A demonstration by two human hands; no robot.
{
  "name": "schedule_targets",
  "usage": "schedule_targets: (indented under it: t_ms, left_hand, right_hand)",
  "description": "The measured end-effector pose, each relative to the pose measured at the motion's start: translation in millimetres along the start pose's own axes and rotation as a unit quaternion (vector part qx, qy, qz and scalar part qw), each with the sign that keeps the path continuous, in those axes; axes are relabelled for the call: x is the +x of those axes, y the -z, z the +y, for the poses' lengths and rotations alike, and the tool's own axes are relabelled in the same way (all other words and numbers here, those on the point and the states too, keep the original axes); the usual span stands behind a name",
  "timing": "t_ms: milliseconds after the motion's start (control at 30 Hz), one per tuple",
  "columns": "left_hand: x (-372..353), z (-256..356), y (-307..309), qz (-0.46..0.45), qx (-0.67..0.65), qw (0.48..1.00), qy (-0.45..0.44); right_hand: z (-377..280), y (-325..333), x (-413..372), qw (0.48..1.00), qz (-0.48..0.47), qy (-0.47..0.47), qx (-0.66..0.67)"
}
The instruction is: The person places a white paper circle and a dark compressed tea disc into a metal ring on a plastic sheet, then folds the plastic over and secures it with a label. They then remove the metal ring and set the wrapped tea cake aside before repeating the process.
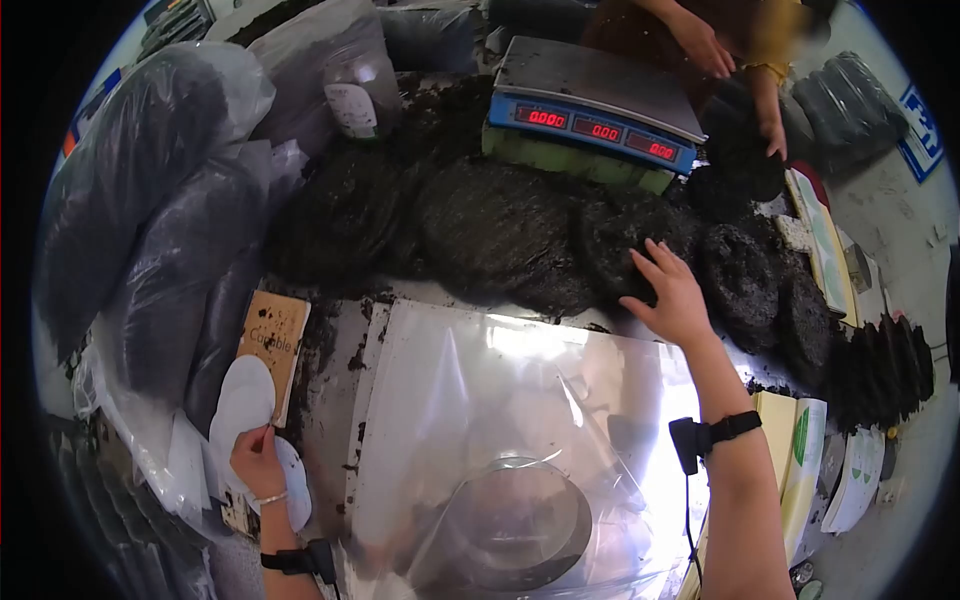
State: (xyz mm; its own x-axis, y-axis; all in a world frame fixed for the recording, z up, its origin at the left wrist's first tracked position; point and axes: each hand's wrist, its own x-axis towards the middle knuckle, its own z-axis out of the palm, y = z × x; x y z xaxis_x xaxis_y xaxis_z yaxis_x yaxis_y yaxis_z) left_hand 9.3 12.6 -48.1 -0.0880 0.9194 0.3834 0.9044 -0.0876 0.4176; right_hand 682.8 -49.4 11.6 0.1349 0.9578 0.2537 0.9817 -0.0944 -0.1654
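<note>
My left hand pinches at the edge of a white paper disc, one of several overlapping on the left side, partly over a brown notebook. With fingers spread, my right hand reaches over a dark, flaky round cake that looks like dried seaweed, fingertips right at its near edge. More such cakes lie in a row to the left and right. In front of me a clear plastic sheet or bag lies flat, with a round shape showing through it.
Behind the cakes stands a blue scale with red digits. Stuffed plastic bags crowd the left. Another person's hands are at the back right. Yellow and white packets and stacked dark cakes lie on the right.
</note>
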Motion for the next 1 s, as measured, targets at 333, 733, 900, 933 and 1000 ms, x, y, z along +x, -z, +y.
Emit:
schedule_targets:
  t_ms: [333, 733, 900, 933, 1000]
  left_hand:
    - [-15, 96, 107, 0.051, -0.286, 0.953, -0.084]
    - [-182, 247, 78, -0.199, -0.275, 0.847, -0.410]
    - [-169, 210, 98, -0.169, -0.453, 0.868, -0.114]
    - [-157, 215, 106, -0.206, -0.456, 0.865, -0.041]
    - [-134, 249, 119, -0.334, -0.309, 0.871, -0.188]
  right_hand:
    - [-27, -17, -31, 0.973, 0.092, 0.008, -0.209]
    - [-222, 134, -221, 0.967, 0.211, 0.145, -0.018]
    - [-276, 95, -291, 0.990, 0.003, 0.130, 0.060]
    - [-277, 84, -292, 0.984, -0.058, 0.133, 0.100]
    - [-267, 86, -290, 0.973, -0.103, 0.120, 0.168]
